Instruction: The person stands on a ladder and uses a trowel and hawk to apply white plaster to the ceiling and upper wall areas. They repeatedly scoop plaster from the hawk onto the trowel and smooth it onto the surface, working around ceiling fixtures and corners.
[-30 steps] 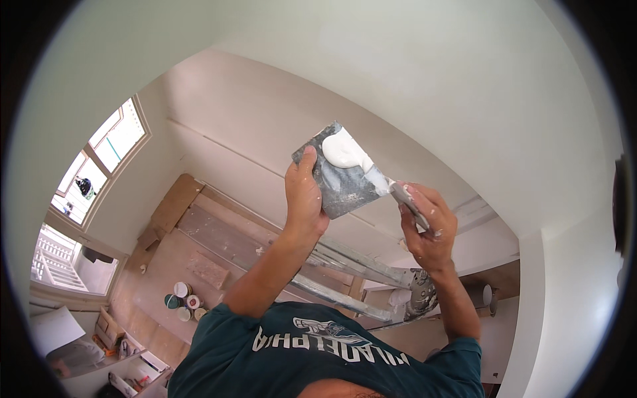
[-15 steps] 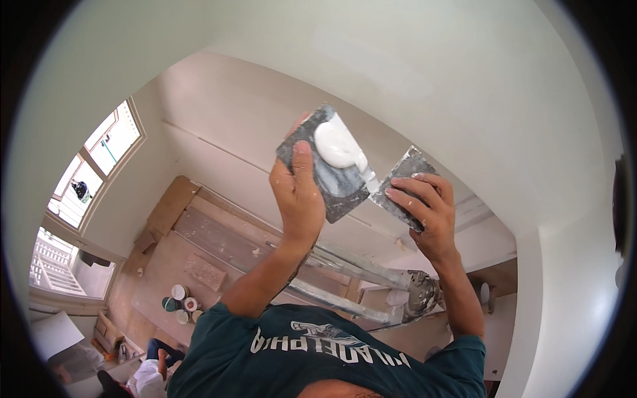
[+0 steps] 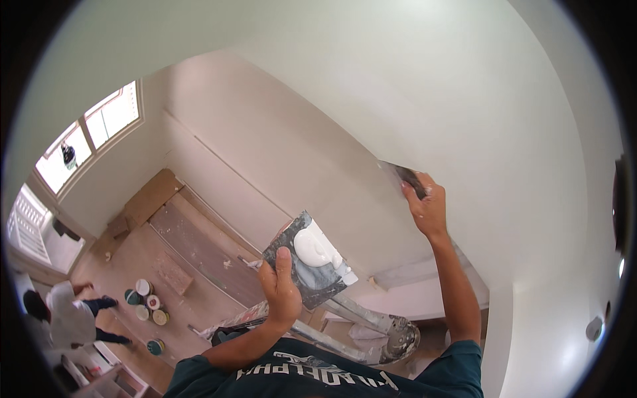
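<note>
My left hand (image 3: 281, 295) is closed round a dark, square, flat plastering blade (image 3: 312, 282), with the thumb lying on its face. A thick mound of white filler (image 3: 310, 248) sits on that blade, and a smear runs to its right edge. Higher up and to the right, my right hand (image 3: 428, 207) grips a dark flat scraper (image 3: 406, 176). The scraper's edge lies against the pale wall surface (image 3: 464, 113), near where that surface ends. My fingers partly hide the scraper.
Below my arms stands a filler-splattered metal ladder (image 3: 355, 314). Several tubs (image 3: 153, 302) stand on the floor at lower left, near another person (image 3: 71, 318). Brown boards (image 3: 154, 196) lie along the far wall, by the windows (image 3: 113, 118). A pale upright edge (image 3: 501, 331) rises at right.
My two hands have moved apart. The left has come down with the loaded blade; the right has gone from beside it to the wall surface with the scraper. Another person shows more fully at lower left.
</note>
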The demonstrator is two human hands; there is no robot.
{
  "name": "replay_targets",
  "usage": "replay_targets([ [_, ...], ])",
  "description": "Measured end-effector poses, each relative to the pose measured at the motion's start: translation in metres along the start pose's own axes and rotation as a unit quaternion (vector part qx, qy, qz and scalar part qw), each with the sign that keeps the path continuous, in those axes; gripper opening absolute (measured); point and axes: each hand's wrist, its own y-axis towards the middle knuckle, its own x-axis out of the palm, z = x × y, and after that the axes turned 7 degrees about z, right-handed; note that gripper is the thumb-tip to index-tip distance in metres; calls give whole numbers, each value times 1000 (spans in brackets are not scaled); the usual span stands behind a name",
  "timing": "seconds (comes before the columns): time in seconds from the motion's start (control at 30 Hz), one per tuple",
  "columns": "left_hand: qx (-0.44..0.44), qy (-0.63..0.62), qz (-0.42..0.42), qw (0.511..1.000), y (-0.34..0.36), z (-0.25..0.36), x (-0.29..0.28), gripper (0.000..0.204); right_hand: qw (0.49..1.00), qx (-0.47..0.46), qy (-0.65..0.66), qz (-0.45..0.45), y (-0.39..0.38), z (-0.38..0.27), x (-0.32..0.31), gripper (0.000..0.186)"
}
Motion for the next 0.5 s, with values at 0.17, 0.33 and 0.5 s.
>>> replay_targets([
  [0.17,12,27,14,999,-4,2,8,35,870,-382,-307,-53,92,33,71,37],
  [0.33,23,18,27,999,-9,19,19,34,758,-483,-437,-33,181,70,133,36],
  [0.5,7,23,34,999,-15,14,10,34,748,-485,-453,6,214,89,186,38],
])
